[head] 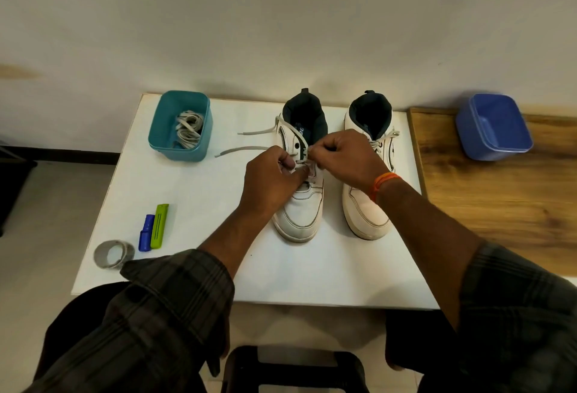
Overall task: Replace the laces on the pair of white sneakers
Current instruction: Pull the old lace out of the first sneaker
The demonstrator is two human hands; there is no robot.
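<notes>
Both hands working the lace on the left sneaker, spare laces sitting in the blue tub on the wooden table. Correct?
Not quite. In the head view the spare laces lie in the teal tub on the white table. Both hands, left and right, do work the left sneaker.

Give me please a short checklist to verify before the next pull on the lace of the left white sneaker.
1. Left hand pinches the grey flat lace at the eyelets: ok.
2. Right hand pinches the lace too: ok.
3. Both loose lace ends lie free on the white table: ok.
4. Left white sneaker stands flat: ok.
5. Spare laces wait in the teal plastic tub: ok.
6. Which eyelet is being worked: cannot tell, fingers hide it.
</notes>
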